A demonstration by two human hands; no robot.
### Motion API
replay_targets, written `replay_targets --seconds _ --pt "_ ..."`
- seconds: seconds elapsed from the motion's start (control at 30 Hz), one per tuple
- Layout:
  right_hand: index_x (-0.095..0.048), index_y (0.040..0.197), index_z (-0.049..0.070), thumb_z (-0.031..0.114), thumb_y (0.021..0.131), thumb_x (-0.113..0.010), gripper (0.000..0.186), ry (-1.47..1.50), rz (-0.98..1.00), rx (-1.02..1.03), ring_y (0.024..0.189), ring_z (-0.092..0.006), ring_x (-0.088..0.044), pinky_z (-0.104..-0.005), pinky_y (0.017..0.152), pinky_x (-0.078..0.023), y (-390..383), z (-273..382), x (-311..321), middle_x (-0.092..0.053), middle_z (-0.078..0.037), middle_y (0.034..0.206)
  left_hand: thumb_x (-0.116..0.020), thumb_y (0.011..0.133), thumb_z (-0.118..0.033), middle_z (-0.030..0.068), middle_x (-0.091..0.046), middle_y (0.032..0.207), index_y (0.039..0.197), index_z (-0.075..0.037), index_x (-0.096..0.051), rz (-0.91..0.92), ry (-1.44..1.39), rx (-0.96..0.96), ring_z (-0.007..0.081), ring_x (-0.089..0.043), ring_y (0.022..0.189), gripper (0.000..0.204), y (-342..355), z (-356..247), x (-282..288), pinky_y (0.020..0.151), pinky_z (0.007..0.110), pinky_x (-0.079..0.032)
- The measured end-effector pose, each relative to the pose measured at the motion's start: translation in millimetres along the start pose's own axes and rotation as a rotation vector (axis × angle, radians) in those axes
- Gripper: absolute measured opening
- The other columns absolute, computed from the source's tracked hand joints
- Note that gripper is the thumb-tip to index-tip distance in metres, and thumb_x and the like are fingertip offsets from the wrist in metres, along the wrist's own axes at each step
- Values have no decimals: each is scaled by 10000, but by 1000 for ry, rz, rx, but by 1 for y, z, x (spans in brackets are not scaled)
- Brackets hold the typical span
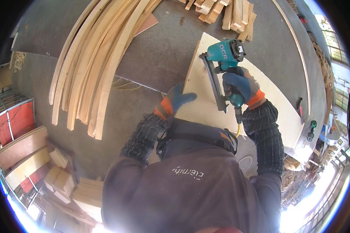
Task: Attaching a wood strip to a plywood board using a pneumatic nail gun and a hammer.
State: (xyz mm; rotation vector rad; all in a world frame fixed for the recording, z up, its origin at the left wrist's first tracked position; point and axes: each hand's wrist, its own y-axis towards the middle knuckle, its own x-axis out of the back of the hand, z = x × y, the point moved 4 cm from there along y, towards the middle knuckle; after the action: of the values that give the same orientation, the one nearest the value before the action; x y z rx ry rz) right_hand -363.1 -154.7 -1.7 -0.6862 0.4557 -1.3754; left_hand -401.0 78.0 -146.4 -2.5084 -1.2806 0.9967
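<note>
My right hand (242, 86), in a blue and orange work glove, is wrapped round the handle of a teal pneumatic nail gun (223, 58). Its long dark magazine slants down over a pale plywood panel (198, 83), and a yellow air hose (239, 129) runs from the handle's lower end. At the panel's left edge, my left hand (177, 101), gloved alike, grips the board with its thumb laid across the top face. The fingers on that side are partly hidden along the edge. Where the gun's nose is relative to the wood, I cannot tell.
Long wooden strips (90, 64) lie to the left on the grey work table (171, 42). A stack of short wood pieces (233, 13) sits at the far side. On the right lie a thin strip (299, 50) and a green-handled tool (312, 130). Boards (23, 149) stand at lower left.
</note>
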Motion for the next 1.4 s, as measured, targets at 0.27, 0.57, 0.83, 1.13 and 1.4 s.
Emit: replay_targets --seconds 0.27,0.57,0.83,1.13,1.4 --pt "-689 968 17 212 883 -702 213 47 33 24 591 -121 -607 -294 546 -516 -1 5 -4 -642 -44 711 -745 924 -202 142 -735 1204 1370 61 -626 -44 11 42 206 -705 1039 531 7 7 3 919 351 -563" --pt "-704 1203 -31 211 868 -641 418 26 59 -8 531 -123 -587 -272 512 -478 -3 -3 -5 -618 -32 653 -777 909 -178 124 -750 1136 1323 53 -665 -64 -15 28 181 -700 992 487 18 11 5 865 335 -560" --pt "-689 1042 5 189 903 -688 231 66 48 8 593 -127 -617 -285 539 -495 -1 -14 -3 -634 -45 720 -799 882 -360 179 -769 1046 1202 49 -726 -140 445 26 277 -725 966 524 82 7 34 840 409 -557" --pt "-685 1176 -7 236 927 -681 347 146 -30 1 586 -136 -613 -299 535 -515 41 -39 6 -625 -34 717 -822 840 -364 238 -607 1386 1380 -84 -622 -480 1250 -300 432 -582 1266 640 11 12 23 1051 525 -484" --pt "-677 1051 21 237 904 -742 269 219 -44 -35 582 -136 -621 -309 529 -541 66 -48 -4 -636 -36 753 -883 748 -424 186 -557 1451 1341 -81 -664 -557 1332 -486 435 -474 1366 719 7 30 21 1162 552 -386"
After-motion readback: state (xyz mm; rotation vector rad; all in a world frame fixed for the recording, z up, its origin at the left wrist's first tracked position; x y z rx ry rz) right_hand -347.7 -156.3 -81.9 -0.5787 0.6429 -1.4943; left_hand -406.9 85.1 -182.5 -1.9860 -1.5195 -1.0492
